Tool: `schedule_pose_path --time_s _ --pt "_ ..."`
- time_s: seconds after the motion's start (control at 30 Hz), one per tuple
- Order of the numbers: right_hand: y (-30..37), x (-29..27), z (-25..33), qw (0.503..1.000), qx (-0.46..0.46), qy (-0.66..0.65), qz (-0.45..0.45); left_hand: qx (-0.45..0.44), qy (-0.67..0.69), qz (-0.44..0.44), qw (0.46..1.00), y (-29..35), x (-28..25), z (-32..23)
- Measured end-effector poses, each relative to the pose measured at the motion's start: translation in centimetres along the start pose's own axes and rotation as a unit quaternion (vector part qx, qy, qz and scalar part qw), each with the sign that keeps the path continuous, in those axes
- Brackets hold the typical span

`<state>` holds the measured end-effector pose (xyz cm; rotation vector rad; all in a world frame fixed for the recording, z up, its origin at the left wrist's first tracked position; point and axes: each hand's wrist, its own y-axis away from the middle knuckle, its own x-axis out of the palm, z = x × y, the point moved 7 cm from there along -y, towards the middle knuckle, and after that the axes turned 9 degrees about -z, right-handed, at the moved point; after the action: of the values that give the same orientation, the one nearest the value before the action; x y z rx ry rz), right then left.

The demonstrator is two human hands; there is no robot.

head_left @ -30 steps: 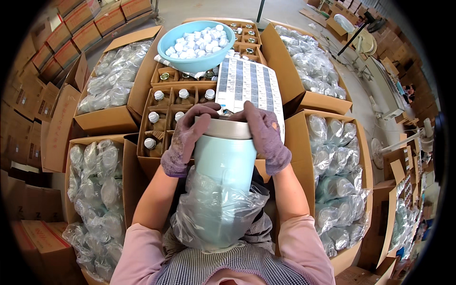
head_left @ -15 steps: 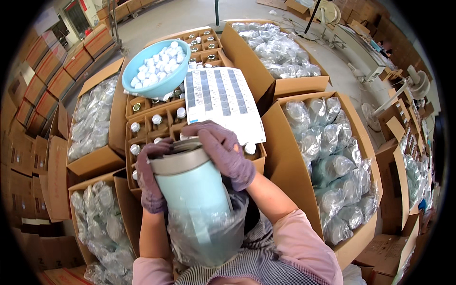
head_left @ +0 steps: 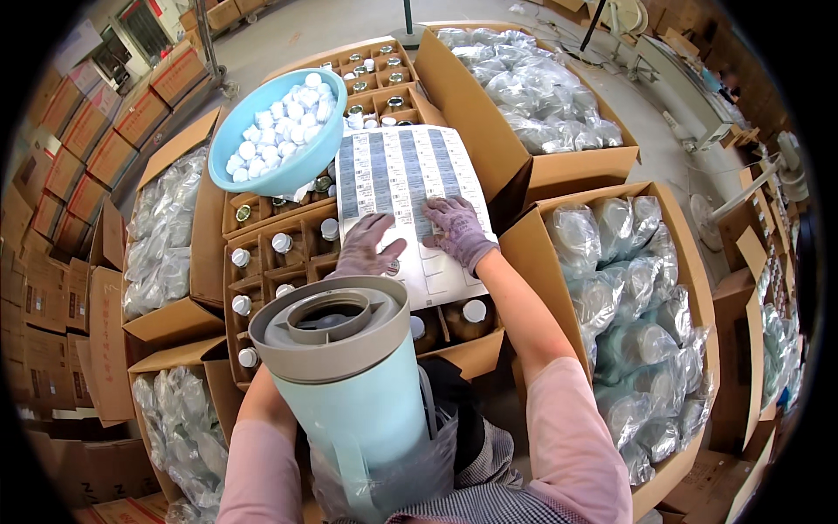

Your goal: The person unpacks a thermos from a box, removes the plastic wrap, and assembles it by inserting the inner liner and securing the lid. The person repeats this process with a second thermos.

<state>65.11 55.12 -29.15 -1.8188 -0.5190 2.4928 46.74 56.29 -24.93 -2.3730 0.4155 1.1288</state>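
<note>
Both of my hands wear greyish-purple gloves and rest on a sheet of labels (head_left: pixel 410 175), white with rows of grey-blue printed stickers and some peeled spots near its lower end. My left hand (head_left: pixel 365 247) is open at the sheet's lower left, thumb apart from the fingers. On the right part of the sheet lies my right hand (head_left: pixel 458 231), fingers spread and open. A light blue jug (head_left: pixel 358 419) with a grey collar and open mouth stands upright against my body, untouched by either hand. Clear plastic bagging is bunched round its lower part.
Under the sheet is a divided carton (head_left: pixel 262 288) of white-capped bottles. A light blue basin (head_left: pixel 223 157) of white caps sits on it. Cartons of plastic-wrapped jugs flank it at the right (head_left: pixel 711 349) and left (head_left: pixel 214 253). Stacked boxes (head_left: pixel 118 135) stand far left.
Both hands have let go of the jug's rim and moved forward onto the label sheet. The jug now stands more upright, its mouth in view.
</note>
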Motion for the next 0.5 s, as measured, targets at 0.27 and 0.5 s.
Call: schedule_pose_path --time_s 0.27,0.5 --pt "1.6 -5.0 -4.8 0.970 0.217 0.062 -0.092 -0.003 -0.122 0.062 0.991 -1.9 6.5 1.8" --pt "3.0 -6.1 -4.9 0.800 0.320 -0.505 -0.044 0.014 -0.092 0.002 0.996 -2.1 5.0 0.6"
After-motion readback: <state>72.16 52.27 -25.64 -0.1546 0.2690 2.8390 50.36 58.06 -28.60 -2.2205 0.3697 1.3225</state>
